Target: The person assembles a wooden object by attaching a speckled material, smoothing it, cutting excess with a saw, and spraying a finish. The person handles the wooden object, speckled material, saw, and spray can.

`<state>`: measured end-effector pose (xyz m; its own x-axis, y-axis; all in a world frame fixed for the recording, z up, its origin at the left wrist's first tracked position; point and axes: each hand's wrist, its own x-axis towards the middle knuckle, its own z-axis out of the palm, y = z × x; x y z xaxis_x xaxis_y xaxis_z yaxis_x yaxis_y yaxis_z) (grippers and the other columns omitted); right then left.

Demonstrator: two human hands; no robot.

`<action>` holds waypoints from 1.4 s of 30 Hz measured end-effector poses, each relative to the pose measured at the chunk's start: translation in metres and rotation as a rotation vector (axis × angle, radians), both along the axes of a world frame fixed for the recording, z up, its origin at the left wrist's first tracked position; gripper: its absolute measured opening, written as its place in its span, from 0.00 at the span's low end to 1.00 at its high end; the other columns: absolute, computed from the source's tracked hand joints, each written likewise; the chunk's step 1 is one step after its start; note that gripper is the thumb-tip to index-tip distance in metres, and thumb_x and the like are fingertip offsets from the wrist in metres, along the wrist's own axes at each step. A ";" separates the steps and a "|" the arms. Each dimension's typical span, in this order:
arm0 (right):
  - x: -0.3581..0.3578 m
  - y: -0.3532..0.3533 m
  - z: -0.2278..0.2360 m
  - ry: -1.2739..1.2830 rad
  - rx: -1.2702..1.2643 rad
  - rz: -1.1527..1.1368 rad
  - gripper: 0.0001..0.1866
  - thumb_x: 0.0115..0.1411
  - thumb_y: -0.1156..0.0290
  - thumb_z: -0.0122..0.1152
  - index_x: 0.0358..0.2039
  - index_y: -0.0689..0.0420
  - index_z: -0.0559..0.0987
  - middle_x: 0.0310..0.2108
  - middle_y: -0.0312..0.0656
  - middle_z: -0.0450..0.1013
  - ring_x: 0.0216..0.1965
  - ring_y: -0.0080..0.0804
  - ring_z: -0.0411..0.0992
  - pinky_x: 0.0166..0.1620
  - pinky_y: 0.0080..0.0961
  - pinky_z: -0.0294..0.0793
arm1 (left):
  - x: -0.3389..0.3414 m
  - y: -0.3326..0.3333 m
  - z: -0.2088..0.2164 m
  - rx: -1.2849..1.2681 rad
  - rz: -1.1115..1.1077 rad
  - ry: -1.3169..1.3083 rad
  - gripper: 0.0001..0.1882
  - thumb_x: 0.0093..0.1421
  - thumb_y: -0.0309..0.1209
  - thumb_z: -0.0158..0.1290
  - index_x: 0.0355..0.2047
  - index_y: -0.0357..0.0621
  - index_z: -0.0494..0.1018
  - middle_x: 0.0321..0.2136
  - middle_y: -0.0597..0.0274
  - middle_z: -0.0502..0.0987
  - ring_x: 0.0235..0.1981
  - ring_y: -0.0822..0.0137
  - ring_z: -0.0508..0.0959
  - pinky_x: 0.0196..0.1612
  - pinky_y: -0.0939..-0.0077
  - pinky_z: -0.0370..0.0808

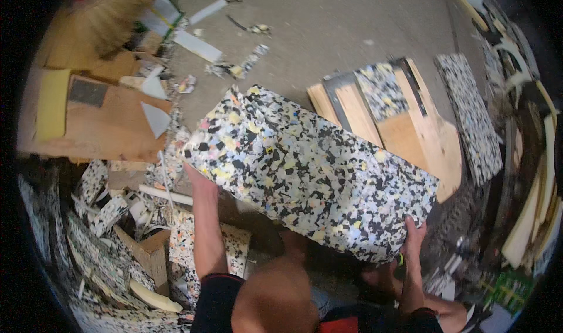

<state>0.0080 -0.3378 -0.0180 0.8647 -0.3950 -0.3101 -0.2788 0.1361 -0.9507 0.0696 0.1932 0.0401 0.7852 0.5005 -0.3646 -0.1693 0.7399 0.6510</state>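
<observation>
Held across the middle of the view is a large, thick slab of speckled rebonded foam [305, 168], mottled black, white, yellow and pale blue. It lies tilted, its left end farther from me than its right. My left hand [197, 174] grips the slab's left edge; its fingers are hidden behind the foam. At the near right corner, my right hand [415, 234] is closed on the slab, with the thumb against the foam and the other fingers mostly out of sight.
Beyond the slab's right half lies a wooden panel [404, 139] with a speckled patch. Farther right is a long foam strip [469, 119]. A straw broom [111, 16] and brown cardboard [111, 127] are at left. Foam offcuts [108, 215] are heaped lower left; white strips [198, 45] litter the floor.
</observation>
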 end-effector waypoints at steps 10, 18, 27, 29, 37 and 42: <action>-0.063 -0.015 0.044 0.201 -0.341 -0.092 0.31 0.57 0.76 0.68 0.60 0.64 0.67 0.50 0.45 0.74 0.48 0.34 0.73 0.55 0.32 0.72 | 0.026 -0.037 -0.019 -0.044 -0.759 0.370 0.36 0.69 0.59 0.41 0.60 0.38 0.69 0.53 0.54 0.75 0.52 0.59 0.76 0.55 0.62 0.74; -0.078 -0.018 0.043 0.216 -0.388 -0.205 0.29 0.57 0.72 0.72 0.56 0.67 0.71 0.48 0.42 0.75 0.45 0.31 0.73 0.52 0.29 0.73 | 0.070 -0.071 -0.010 0.423 -1.016 0.500 0.32 0.67 0.52 0.51 0.57 0.35 0.70 0.46 0.55 0.77 0.46 0.61 0.76 0.47 0.63 0.76; -0.096 0.002 0.037 0.285 -0.183 -0.209 0.28 0.58 0.71 0.71 0.57 0.64 0.72 0.48 0.42 0.77 0.46 0.33 0.75 0.54 0.32 0.73 | 0.128 -0.083 -0.008 0.722 -1.095 0.480 0.27 0.64 0.42 0.61 0.54 0.33 0.72 0.42 0.57 0.77 0.42 0.66 0.77 0.42 0.68 0.76; -0.103 0.007 0.036 0.397 -0.162 -0.292 0.33 0.59 0.70 0.71 0.61 0.63 0.67 0.52 0.45 0.75 0.49 0.36 0.75 0.55 0.34 0.74 | 0.138 -0.075 -0.013 1.090 -1.105 0.023 0.23 0.66 0.41 0.60 0.52 0.34 0.75 0.42 0.58 0.76 0.43 0.69 0.77 0.44 0.72 0.75; -0.105 0.030 0.051 0.660 -0.135 -0.398 0.34 0.59 0.66 0.71 0.62 0.61 0.67 0.53 0.44 0.74 0.49 0.38 0.74 0.53 0.38 0.74 | 0.200 -0.127 0.012 0.877 -1.280 0.441 0.30 0.67 0.46 0.55 0.61 0.38 0.66 0.50 0.52 0.76 0.48 0.65 0.77 0.53 0.72 0.74; -0.101 0.035 0.059 0.814 -0.066 -0.432 0.31 0.59 0.63 0.72 0.59 0.59 0.71 0.51 0.43 0.75 0.48 0.37 0.74 0.50 0.39 0.75 | 0.225 -0.129 0.029 0.767 -1.256 0.406 0.26 0.68 0.47 0.55 0.51 0.34 0.72 0.36 0.57 0.82 0.40 0.66 0.81 0.45 0.76 0.76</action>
